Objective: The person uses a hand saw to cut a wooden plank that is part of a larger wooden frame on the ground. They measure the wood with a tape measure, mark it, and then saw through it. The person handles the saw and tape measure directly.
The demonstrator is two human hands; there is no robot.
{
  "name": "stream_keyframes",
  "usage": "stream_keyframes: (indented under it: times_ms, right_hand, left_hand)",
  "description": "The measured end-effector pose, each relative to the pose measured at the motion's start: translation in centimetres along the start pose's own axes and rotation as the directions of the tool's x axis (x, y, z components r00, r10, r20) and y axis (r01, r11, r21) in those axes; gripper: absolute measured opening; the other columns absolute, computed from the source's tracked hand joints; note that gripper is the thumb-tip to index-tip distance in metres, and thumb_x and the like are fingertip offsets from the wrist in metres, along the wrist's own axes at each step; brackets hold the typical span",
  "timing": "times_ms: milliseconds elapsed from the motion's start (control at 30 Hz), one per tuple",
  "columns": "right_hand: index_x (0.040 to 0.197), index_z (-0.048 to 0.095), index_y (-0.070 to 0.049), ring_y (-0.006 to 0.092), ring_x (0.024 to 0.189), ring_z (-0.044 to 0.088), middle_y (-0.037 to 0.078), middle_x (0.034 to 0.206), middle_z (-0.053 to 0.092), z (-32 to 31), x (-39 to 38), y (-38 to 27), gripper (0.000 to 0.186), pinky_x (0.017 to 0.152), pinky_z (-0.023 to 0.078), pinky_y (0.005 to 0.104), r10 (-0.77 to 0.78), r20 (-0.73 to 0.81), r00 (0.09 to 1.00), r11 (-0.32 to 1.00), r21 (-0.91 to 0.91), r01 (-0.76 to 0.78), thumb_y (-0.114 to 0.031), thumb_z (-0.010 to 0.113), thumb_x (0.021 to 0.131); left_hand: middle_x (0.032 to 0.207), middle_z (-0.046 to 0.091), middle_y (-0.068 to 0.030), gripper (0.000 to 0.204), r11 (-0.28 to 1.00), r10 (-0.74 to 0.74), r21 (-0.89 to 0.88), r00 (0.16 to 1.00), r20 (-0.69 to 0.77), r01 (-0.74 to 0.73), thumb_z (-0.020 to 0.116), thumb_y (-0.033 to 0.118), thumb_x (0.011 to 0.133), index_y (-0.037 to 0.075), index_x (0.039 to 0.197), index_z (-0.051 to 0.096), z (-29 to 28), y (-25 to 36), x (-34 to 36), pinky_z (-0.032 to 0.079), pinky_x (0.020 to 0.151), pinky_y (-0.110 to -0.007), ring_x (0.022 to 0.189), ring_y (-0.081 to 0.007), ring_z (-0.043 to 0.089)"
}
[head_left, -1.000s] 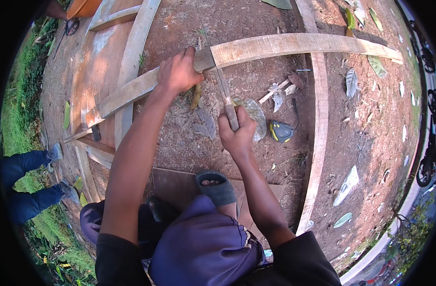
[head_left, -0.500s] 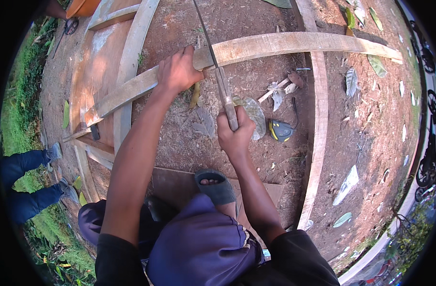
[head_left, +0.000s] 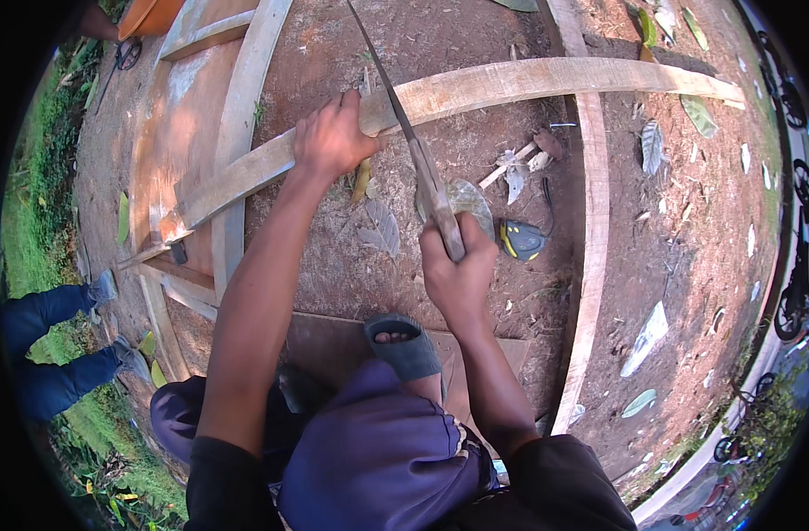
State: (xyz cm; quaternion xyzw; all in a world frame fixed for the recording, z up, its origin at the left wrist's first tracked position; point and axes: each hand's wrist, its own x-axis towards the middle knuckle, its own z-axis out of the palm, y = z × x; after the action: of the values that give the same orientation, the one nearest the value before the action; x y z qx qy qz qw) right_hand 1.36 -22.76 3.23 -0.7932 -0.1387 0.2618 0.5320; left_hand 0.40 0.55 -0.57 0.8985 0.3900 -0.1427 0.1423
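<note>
Head view, looking down. Long pale plank lies across the work, in front of the person; I take it as my landmark. Its left stretch rests over a timber frame, its right stretch over a crosswise beam. Handsaw is laid over the plank's middle, blade running past the far edge, handle on the near side.

Left grip: clasping the plank just left of the blade, fingers toward the far edge, thumb along the near edge. Right grip: fist closed round the saw's handle, near side of the plank. Can't tell from here how deep the blade sits.

My reading: a sawing cut in hand. To do it well, press the plank down hard with the left, since the cut falls between the two supports and the wood may sag and pinch the blade. That thumb looks close to the teeth; better slid a little further left. Keep right wrist, forearm and blade in one line, long even strokes, light pressure near the finish.

Tape measure lies on the ground, near side of the plank, right of the saw; out of the stroke's way, I'd judge.
</note>
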Motion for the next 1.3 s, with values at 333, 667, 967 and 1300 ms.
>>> stream_keyframes:
  times_ms: [333, 667, 967, 1300]
  right_hand:
    - [0.079, 0.058, -0.002, 0.0162, 0.049, 0.063, 0.010, 0.060, 0.062, -9.6, -15.2, 6.6, 0.014, 0.048, 0.050, 0.0320, -0.138, 0.083, 0.987, 0.971, -0.185, 0.152, 0.000, 0.071, 0.083]
    - [0.075, 0.055, 0.001, 0.0056, 0.059, 0.045, 0.002, 0.059, 0.051, 2.6, 3.8, 2.4, 0.023, 0.050, 0.036, 0.0305, -0.142, -0.090, 0.986, 0.989, 0.033, 0.146, -0.010, 0.068, 0.090]
    - [0.079, 0.057, -0.003, 0.0144, 0.050, 0.065, 0.010, 0.058, 0.062, -7.2, -12.6, 6.2, 0.015, 0.049, 0.051, 0.0327, -0.059, 0.041, 0.997, 0.990, -0.127, 0.064, -0.003, 0.071, 0.085]
    - [0.082, 0.060, -0.002, 0.0148, 0.050, 0.062, 0.010, 0.062, 0.063, -3.1, -7.4, 7.4, 0.015, 0.050, 0.049, 0.0333, -0.109, 0.005, 0.994, 0.992, -0.064, 0.109, -0.007, 0.074, 0.085]
  left_hand:
    - [0.133, 0.066, -0.0196, 0.074, 0.997, -0.077, 0.017, 0.996, 0.049, 0.077, 0.082, 0.043, 0.082, 0.005, 0.139, 0.053, -0.5, -0.3, -0.2, 0.048, 0.110, -0.050, 0.125, -0.0351, 0.064]
    - [0.128, 0.069, -0.0190, 0.073, 1.000, 0.011, 0.022, 1.000, 0.029, -0.012, 0.082, 0.041, 0.081, 0.004, 0.136, 0.054, 0.1, 0.7, 0.2, 0.050, 0.107, -0.050, 0.120, -0.0319, 0.067]
    - [0.128, 0.068, -0.0178, 0.074, 0.997, -0.077, 0.024, 0.994, 0.078, 0.075, 0.081, 0.041, 0.080, 0.003, 0.137, 0.053, 0.0, -0.4, -0.2, 0.050, 0.106, -0.050, 0.122, -0.0345, 0.065]
    - [0.128, 0.068, -0.0189, 0.070, 0.999, -0.029, 0.017, 0.999, 0.019, 0.029, 0.081, 0.041, 0.081, 0.004, 0.135, 0.055, -0.2, -0.7, -0.1, 0.050, 0.106, -0.051, 0.121, -0.0354, 0.065]
